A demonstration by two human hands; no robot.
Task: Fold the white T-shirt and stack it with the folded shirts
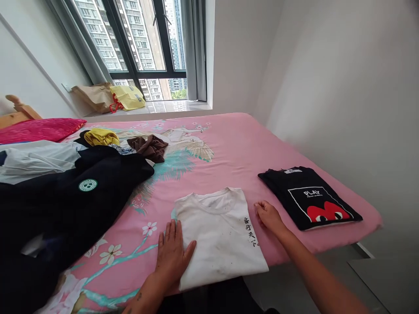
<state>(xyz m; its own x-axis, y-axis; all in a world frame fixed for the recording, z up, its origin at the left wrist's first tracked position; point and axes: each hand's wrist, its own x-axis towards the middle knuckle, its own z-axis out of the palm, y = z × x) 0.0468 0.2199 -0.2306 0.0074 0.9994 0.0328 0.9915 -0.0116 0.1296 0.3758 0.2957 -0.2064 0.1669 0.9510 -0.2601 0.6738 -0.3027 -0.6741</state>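
Well, my left hand [171,253] lies spread, thumb on the folded white T-shirt [218,242], which sits between my hands on the pink bed [234,152]. My right hand [269,218] is curled just beside it; whether it pinches anything, I can't tell. To its right lies a folded black shirt [309,203].

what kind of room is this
Most likely a bedroom, in what looks like a high-rise: there is a bed with a pink floral sheet, a red pillow by a wooden headboard, and tall buildings outside the window.
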